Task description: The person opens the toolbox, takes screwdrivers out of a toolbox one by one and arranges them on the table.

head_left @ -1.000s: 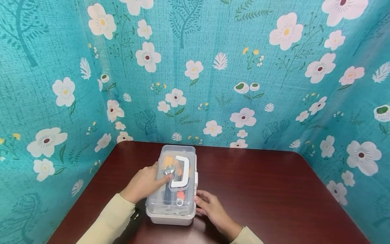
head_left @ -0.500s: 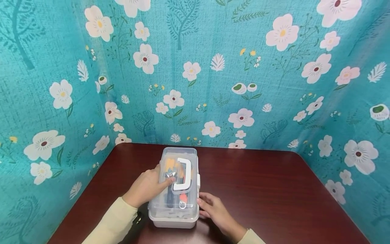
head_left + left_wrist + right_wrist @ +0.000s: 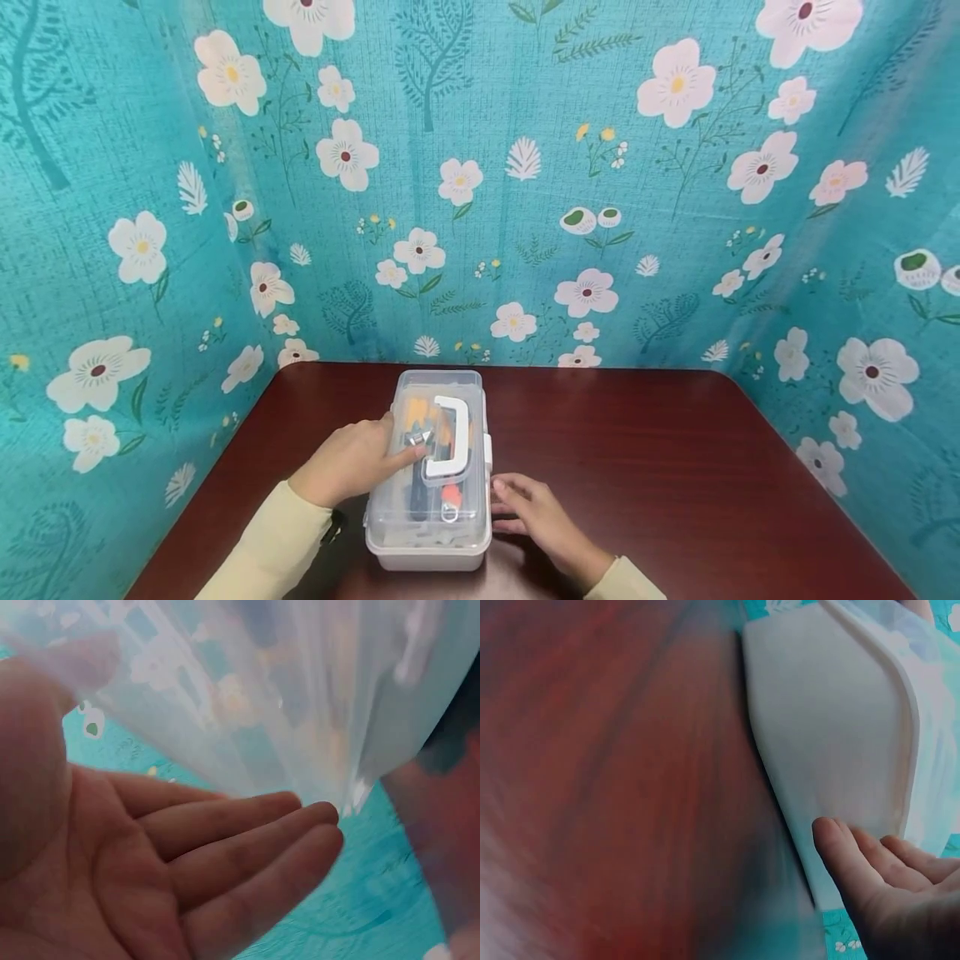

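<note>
A white plastic storage box (image 3: 427,560) with a clear lid (image 3: 390,500) stands on the dark red table, lid down. Through the lid show orange pieces, dark pieces, a silver piece and a red item with a ring. My left hand (image 3: 348,462) lies at the box's left side, thumb on the lid by the white handle (image 3: 459,437). Its fingers (image 3: 247,855) stretch out straight along the lid's side in the left wrist view. My right hand (image 3: 536,517) is at the right side near the front, its fingertips (image 3: 829,829) right at the white wall.
The reddish-brown table (image 3: 637,467) extends to the right and behind the box. A teal curtain (image 3: 510,250) with flowers surrounds its back and sides. Something dark sits at the left sleeve's cuff (image 3: 318,508). On the box's right side is a white latch (image 3: 487,450).
The head view has shifted slightly, so the curtain sits further left and lower. The right thumb has drawn a little away from the box's side. The left hand keeps its place on the lid.
</note>
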The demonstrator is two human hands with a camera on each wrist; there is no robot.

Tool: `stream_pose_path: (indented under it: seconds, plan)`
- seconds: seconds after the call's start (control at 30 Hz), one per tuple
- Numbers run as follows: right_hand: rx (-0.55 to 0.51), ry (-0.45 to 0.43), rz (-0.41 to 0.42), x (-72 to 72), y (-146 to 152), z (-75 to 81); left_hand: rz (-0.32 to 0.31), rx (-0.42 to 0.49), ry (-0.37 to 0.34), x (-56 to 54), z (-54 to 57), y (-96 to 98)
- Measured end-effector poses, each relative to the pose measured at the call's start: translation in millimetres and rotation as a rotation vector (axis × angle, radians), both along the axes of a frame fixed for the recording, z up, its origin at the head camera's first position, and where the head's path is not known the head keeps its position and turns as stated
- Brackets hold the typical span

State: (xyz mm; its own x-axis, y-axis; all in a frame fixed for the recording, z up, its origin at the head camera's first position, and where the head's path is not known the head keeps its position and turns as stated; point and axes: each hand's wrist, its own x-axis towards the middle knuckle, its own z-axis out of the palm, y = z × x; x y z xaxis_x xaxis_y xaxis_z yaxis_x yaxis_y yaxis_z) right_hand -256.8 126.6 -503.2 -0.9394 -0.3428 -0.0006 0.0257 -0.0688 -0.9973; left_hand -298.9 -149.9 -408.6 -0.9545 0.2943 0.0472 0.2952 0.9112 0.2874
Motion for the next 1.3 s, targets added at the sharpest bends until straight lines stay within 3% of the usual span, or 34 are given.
stream_pose_path:
  seconds: [0.2,0.47,0.63,0.87,0.97,1.1,1.3]
  plan:
    - [0.000,-0.024,-0.042,-15.9,2.5,-2.3,-0.093,-0.122,0.028,4.1,7.7,3.2]
    - [0.024,-0.031,-0.083,-36.5,3.4,-6.8,-0.225,-0.166,0.080,7.4,22.8,7.0]
    - [0.009,-0.047,-0.090,-40.6,0.0,-10.4,-0.379,-0.117,0.061,14.8,33.8,20.3]
    - [-0.057,-0.060,-0.099,-48.6,-9.2,-12.9,-0.641,-0.131,0.247,26.1,41.4,36.1]
    - [-0.074,-0.063,-0.099,-51.9,-10.6,-10.9,-0.728,-0.142,0.286,28.5,41.5,44.0]
    - [-0.061,-0.072,-0.097,-54.8,-11.2,-9.6,-0.803,-0.148,0.265,31.9,39.0,52.7]
    - [-0.030,-0.079,-0.102,-60.0,-11.1,-10.8,-0.867,-0.153,0.209,37.3,32.5,63.6]
